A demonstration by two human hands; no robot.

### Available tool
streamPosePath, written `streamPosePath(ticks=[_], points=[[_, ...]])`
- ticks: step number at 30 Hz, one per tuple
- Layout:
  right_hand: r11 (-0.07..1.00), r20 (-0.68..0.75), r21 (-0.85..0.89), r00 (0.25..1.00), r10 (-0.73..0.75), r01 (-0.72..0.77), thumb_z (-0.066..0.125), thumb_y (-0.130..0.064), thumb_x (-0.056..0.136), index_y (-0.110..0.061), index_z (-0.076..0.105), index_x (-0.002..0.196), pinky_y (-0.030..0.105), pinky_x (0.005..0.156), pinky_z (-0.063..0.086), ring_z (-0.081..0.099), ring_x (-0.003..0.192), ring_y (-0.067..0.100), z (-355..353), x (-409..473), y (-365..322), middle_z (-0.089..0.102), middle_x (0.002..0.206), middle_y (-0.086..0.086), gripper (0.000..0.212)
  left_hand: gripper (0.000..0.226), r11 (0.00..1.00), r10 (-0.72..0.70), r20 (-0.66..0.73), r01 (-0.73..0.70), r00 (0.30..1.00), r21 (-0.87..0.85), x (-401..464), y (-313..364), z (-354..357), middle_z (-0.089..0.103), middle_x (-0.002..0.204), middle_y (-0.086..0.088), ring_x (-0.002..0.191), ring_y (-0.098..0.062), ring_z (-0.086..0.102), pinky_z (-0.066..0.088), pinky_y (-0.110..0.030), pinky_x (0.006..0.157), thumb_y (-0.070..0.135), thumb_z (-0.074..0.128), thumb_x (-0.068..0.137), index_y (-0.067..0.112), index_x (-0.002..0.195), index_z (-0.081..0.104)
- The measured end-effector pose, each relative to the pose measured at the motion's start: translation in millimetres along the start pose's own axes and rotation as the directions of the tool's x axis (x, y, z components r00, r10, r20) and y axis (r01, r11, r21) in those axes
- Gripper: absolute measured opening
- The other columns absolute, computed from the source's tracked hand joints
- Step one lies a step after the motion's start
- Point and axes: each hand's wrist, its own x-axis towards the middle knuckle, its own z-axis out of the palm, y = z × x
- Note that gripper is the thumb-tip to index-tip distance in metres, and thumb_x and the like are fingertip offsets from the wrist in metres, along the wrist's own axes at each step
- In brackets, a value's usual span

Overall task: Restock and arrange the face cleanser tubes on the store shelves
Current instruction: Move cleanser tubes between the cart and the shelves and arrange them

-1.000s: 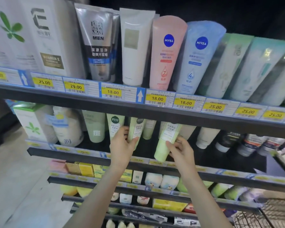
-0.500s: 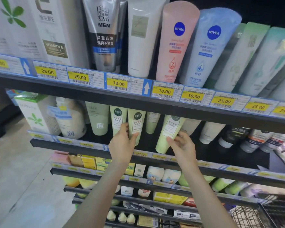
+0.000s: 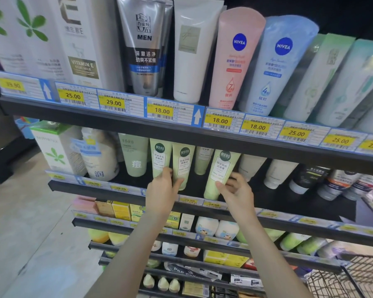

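On the second shelf (image 3: 116, 191) stand pale green face cleanser tubes with white labels. My left hand (image 3: 163, 191) grips the lower part of one upright tube (image 3: 182, 161), thumb on its front; a matching tube (image 3: 159, 158) stands right beside it on the left. My right hand (image 3: 235, 190) holds a third green tube (image 3: 221, 168), which leans to the right with its cap near the shelf's front edge. Behind it, white tubes (image 3: 251, 165) stand further back.
The top shelf carries tall tubes: a grey MEN tube (image 3: 144, 46), a pink Nivea tube (image 3: 236, 59) and a blue Nivea tube (image 3: 274, 67). Price tags line the shelf edges. Dark tubes (image 3: 306, 179) lie at the right. A wire basket (image 3: 353, 278) sits bottom right.
The view has moved closer to the shelves. My right hand has shifted the leaning green tube slightly; my left hand stays on its upright tube.
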Motion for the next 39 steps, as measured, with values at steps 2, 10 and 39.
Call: streamPosePath(ticks=[2, 10, 39], points=[[0.999, 0.01, -0.05, 1.0, -0.012, 0.013, 0.066, -0.015, 0.086, -0.011, 0.053, 0.12, 0.015, 0.077, 0.044, 0.058, 0.09, 0.007, 2.4, 1.9, -1.3, 0.061, 0.105, -0.004, 0.037, 0.03, 0.999, 0.025, -0.017, -0.024, 1.0, 0.036, -4.3, 0.1, -5.2, 0.067, 0.101, -0.005, 0.089, -0.024, 0.065, 0.05, -0.032, 0.068, 0.029, 0.055, 0.092, 0.007, 0.112, 0.051], [0.97, 0.11, -0.239, 0.994, -0.024, 0.05, 0.059, -0.014, 0.09, -0.006, 0.047, 0.12, 0.035, 0.094, 0.047, 0.059, 0.112, 0.021, 17.6, 16.0, -4.2, 0.061, 0.123, 0.008, 0.033, 0.03, 0.907, 0.262, -0.092, -0.213, 0.961, 0.363, -32.8, -10.9, -2.3, 0.068, 0.077, -0.001, 0.072, -0.022, 0.067, 0.05, -0.053, 0.083, 0.024, 0.082, 0.066, 0.012, 0.089, 0.068], [0.874, 0.182, -0.478, 0.983, -0.003, 0.091, 0.057, -0.027, 0.092, -0.013, 0.041, 0.135, 0.036, 0.096, 0.046, 0.057, 0.115, 0.024, 7.2, 14.0, -2.5, 0.057, 0.13, 0.008, 0.048, 0.058, 0.808, 0.089, 0.404, -0.304, 0.91, 0.506, -50.6, 0.4, -29.6, 0.018, 0.154, -0.005, 0.145, -0.024, 0.007, 0.008, -0.053, 0.114, 0.034, 0.037, 0.098, 0.02, 0.148, 0.012]])
